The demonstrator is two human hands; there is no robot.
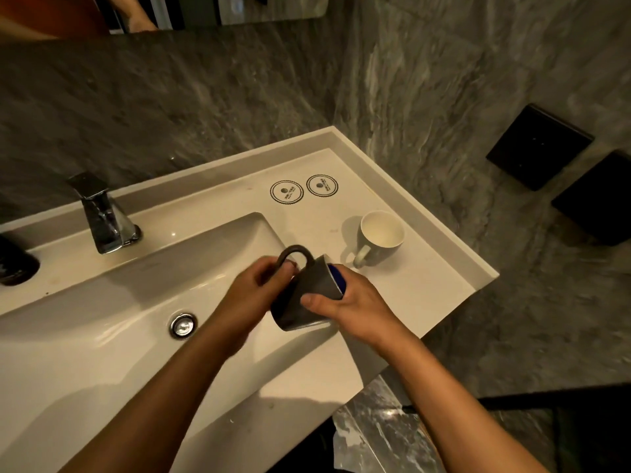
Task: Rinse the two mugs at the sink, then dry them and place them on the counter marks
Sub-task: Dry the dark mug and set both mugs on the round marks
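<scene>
A dark grey mug (305, 295) with a blue inside lies tilted on its side over the right edge of the sink basin (136, 302), handle up and mouth turned right. My left hand (254, 288) grips it near the handle and base. My right hand (348, 302) wraps the rim end, fingers covering the mouth. A white mug (379, 238) stands upright on the counter to the right, handle toward me. Two round printed marks, one at left (286, 192) and one at right (322, 185), sit bare on the counter behind it.
A chrome faucet (102, 213) stands at the back left of the basin, with no water visible from it. The drain (183, 325) is in the basin's middle. A dark object (15, 264) lies at the far left. The counter's right edge (478, 278) drops off beside a stone wall.
</scene>
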